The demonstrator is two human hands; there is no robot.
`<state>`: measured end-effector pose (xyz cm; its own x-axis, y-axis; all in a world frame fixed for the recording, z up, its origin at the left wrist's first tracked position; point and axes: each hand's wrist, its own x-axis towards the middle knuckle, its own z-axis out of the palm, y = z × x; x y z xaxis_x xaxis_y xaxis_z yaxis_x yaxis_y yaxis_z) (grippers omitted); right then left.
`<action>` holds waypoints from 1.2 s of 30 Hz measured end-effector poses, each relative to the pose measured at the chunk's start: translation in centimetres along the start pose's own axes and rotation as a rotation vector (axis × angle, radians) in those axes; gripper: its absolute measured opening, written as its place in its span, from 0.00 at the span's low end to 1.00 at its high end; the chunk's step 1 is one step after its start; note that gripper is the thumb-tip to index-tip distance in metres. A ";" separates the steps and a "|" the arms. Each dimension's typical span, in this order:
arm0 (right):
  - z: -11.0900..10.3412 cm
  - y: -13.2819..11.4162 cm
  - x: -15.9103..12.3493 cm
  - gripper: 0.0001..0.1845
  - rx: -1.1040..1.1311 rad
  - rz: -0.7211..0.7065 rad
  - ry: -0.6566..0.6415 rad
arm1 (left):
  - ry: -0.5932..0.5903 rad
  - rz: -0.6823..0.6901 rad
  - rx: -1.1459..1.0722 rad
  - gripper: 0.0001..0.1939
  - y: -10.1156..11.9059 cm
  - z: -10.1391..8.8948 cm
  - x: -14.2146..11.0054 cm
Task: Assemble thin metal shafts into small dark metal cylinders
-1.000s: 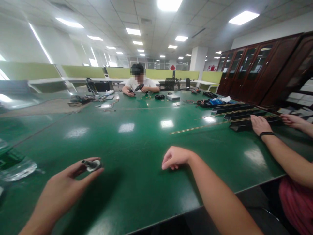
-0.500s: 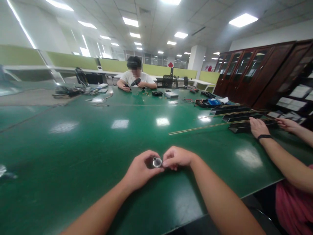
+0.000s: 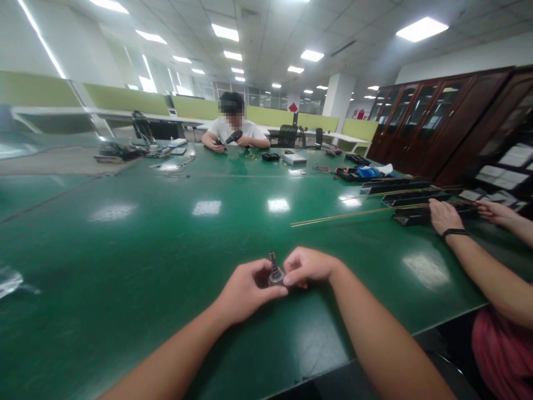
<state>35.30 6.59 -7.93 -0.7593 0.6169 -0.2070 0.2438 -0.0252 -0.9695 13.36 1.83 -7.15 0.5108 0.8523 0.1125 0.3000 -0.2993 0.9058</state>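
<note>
A small grey metal part with a stepped shaft stands over the green tabletop, its narrow shaft pointing up from a wider round base. My left hand is closed around the base, with the thumb in front and the fingers behind. Curled at the right side of that base is my right hand, its thumb and forefinger pinched against the part's edge. Fingers cover much of the base, so its underside is hidden.
At right, another person's hand rests by black channel-shaped pieces and long thin rods. Across the green table, a person holds a drill. A clear plastic item lies at left.
The metal part has tipped, so its shaft now shows from the side instead of end-on. Both hands stay around it, shifted slightly right in view.
</note>
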 end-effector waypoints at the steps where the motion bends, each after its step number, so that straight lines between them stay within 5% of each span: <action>1: 0.0 0.0 0.0 0.20 0.000 0.003 -0.003 | -0.003 -0.003 0.004 0.18 0.1 0.0 0.0; 9: 0.0 -0.3 -0.1 0.19 -0.039 0.028 0.001 | 0.093 -0.010 0.072 0.20 0.2 0.2 0.0; 36: 0.1 -0.3 0.0 0.16 -0.057 0.071 0.022 | 0.059 0.054 0.155 0.12 -0.2 -0.1 -0.1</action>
<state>35.18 6.51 -7.68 -0.7257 0.6322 -0.2717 0.3309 -0.0256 -0.9433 13.12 1.82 -7.30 0.4828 0.8556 0.1868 0.3964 -0.4037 0.8246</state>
